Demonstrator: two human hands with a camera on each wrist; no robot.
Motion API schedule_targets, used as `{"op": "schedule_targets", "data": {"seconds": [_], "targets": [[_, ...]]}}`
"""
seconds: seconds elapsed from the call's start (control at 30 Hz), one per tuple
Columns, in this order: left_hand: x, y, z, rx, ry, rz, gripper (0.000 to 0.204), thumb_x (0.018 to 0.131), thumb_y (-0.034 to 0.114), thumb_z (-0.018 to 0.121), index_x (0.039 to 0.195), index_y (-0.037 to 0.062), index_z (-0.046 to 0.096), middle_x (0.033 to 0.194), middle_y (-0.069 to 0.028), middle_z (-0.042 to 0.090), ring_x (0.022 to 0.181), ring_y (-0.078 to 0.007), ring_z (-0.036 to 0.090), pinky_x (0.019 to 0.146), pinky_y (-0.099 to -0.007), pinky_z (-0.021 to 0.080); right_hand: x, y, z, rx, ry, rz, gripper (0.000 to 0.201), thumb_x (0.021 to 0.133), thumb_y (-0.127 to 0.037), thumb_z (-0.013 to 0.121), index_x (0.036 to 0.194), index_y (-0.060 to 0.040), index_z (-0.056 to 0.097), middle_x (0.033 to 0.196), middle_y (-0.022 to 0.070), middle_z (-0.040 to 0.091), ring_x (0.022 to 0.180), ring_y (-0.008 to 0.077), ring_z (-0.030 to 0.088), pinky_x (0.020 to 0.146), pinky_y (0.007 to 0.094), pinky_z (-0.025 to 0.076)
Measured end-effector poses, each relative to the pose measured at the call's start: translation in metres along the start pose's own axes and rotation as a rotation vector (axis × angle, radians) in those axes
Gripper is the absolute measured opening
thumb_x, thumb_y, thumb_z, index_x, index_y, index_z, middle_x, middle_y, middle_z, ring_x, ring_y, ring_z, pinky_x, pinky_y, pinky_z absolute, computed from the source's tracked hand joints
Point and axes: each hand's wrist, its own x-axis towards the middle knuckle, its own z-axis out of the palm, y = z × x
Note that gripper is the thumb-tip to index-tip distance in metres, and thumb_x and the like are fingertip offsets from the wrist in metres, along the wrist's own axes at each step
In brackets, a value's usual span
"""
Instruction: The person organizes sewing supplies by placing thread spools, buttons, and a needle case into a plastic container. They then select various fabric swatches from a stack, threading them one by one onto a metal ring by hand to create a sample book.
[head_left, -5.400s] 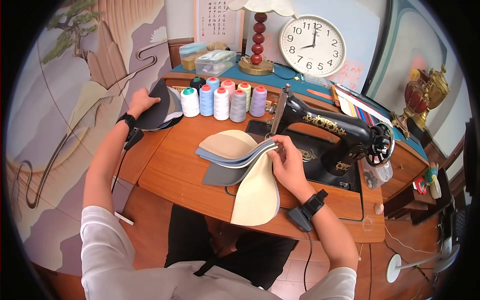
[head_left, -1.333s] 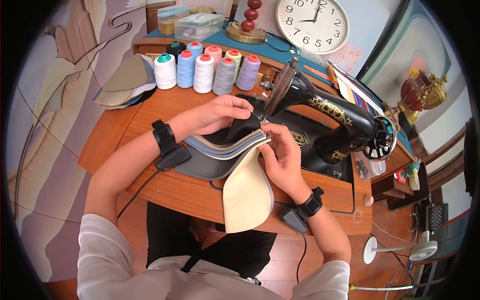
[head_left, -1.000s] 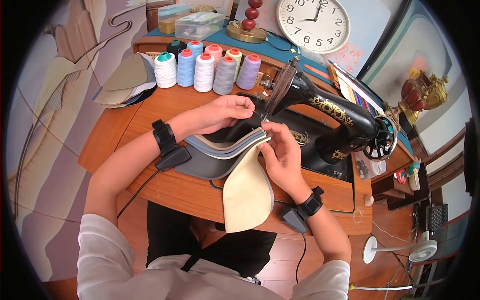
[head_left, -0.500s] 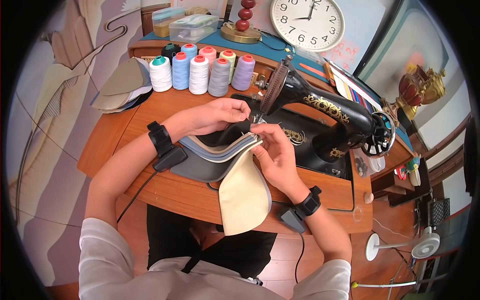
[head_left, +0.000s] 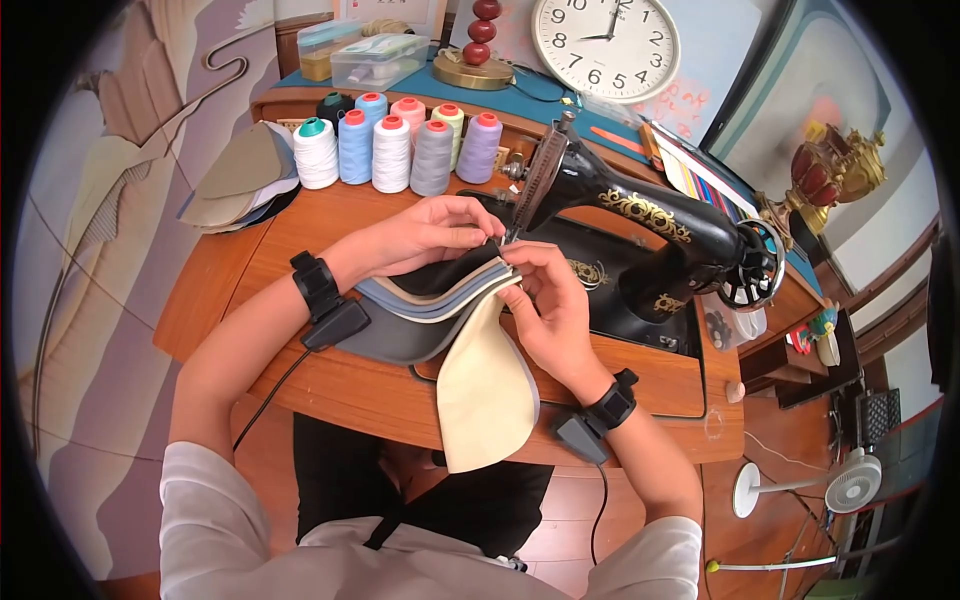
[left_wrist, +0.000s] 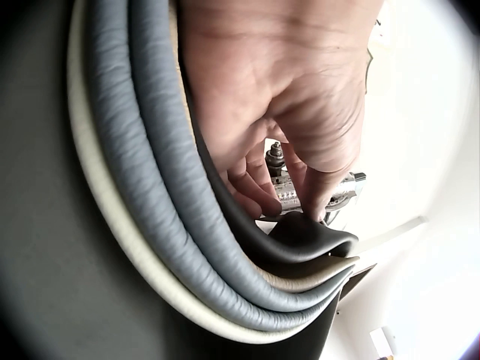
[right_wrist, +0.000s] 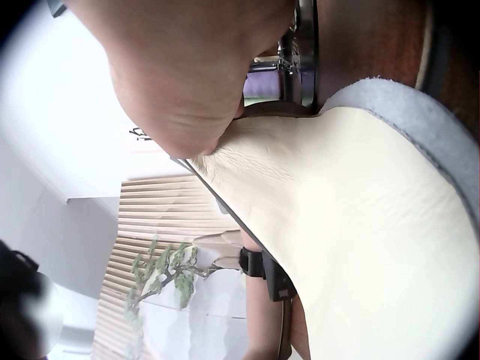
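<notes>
A stack of curved panels, black on top, then tan, blue-grey (head_left: 425, 303) and dark grey, lies below the sewing machine's needle end, a cream panel (head_left: 485, 395) hanging toward the table's front edge. My right hand (head_left: 552, 315) pinches the stack's pointed corner, its thumb on the cream panel (right_wrist: 352, 202). My left hand (head_left: 425, 238) pinches at the upper edge of the black panel (left_wrist: 300, 232), beside the needle; whether thread is between its fingertips cannot be told. In the left wrist view, the blue-grey layers (left_wrist: 161, 172) bend together under that hand.
The black sewing machine (head_left: 645, 215) stands to the right behind the hands. Several thread spools (head_left: 391, 155) stand at the back, left of it. Another pile of panels (head_left: 245, 180) lies at the table's left. A small pale object (head_left: 735, 391) sits near the right edge.
Since the earliest frame, my left hand has left the pile at the left and come to the black panel by the needle. Lately both hands have shifted slightly, still pinching, as the view moved.
</notes>
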Motion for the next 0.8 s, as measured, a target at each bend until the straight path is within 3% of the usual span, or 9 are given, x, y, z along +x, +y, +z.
{"op": "schedule_targets", "data": {"seconds": [0.1,0.17,0.37,0.5,0.57,0.67,0.8], "targets": [[-0.002,0.002,0.000,0.035,-0.011,-0.010,0.017,0.095,0.017,0.072,0.108,0.0057,0.067,0.125,-0.0075,0.061,0.117,-0.0155,0.058,0.103,-0.0316,0.045,0.001,-0.001,-0.001,-0.055,0.020,-0.043,0.032,0.088,0.011,0.066,0.117,-0.0011,0.060,0.115,0.0083,0.060,0.091,0.0120,0.062,0.079,0.0258,0.053],[-0.002,0.002,0.000,0.058,-0.028,-0.018,0.019,0.094,0.017,0.073,0.109,0.0044,0.070,0.126,-0.0082,0.061,0.116,-0.0157,0.059,0.102,-0.0318,0.046,0.001,-0.002,-0.003,-0.251,0.052,-0.122,0.033,0.086,0.009,0.069,0.116,-0.0019,0.061,0.114,0.0092,0.060,0.087,0.0134,0.063,0.075,0.0265,0.053],[-0.002,-0.001,-0.001,0.025,-0.061,0.003,0.025,0.091,0.018,0.076,0.109,0.0017,0.074,0.126,-0.0086,0.061,0.113,-0.0163,0.060,0.102,-0.0308,0.046,0.002,-0.002,-0.003,-0.364,0.125,-0.129,0.033,0.085,0.007,0.072,0.114,-0.0028,0.061,0.113,0.0109,0.061,0.082,0.0157,0.065,0.069,0.0269,0.052],[-0.002,0.001,0.002,0.079,-0.063,0.037,0.029,0.088,0.019,0.080,0.109,0.0008,0.071,0.119,-0.0072,0.062,0.108,-0.0149,0.062,0.100,-0.0305,0.047,0.001,-0.001,-0.004,-0.371,0.119,-0.114,0.036,0.085,0.006,0.073,0.117,-0.0035,0.062,0.113,0.0113,0.061,0.082,0.0164,0.065,0.069,0.0271,0.052],[-0.004,0.004,0.005,0.094,-0.054,0.020,0.031,0.087,0.019,0.081,0.109,0.0007,0.070,0.115,-0.0062,0.063,0.107,-0.0143,0.062,0.099,-0.0301,0.048,0.002,-0.007,-0.005,-0.414,0.055,-0.071,0.039,0.088,0.009,0.069,0.125,0.0006,0.059,0.115,0.0086,0.058,0.089,0.0124,0.064,0.077,0.0268,0.054],[-0.004,0.007,0.010,0.071,-0.033,-0.027,0.032,0.086,0.019,0.082,0.108,0.0011,0.069,0.108,-0.0039,0.066,0.103,-0.0131,0.063,0.095,-0.0288,0.049,0.003,-0.013,-0.007,-0.462,-0.013,-0.033,0.041,0.089,0.008,0.068,0.129,-0.0001,0.058,0.119,0.0099,0.062,0.094,0.0140,0.066,0.081,0.0281,0.055],[-0.003,0.005,0.009,0.086,-0.027,-0.008,0.024,0.087,0.017,0.081,0.101,0.0012,0.070,0.098,-0.0032,0.067,0.096,-0.0120,0.063,0.090,-0.0274,0.050,0.002,-0.001,-0.006,-0.367,0.014,-0.073,0.039,0.086,0.005,0.071,0.122,-0.0025,0.061,0.117,0.0110,0.067,0.082,0.0182,0.062,0.072,0.0290,0.051]]}}
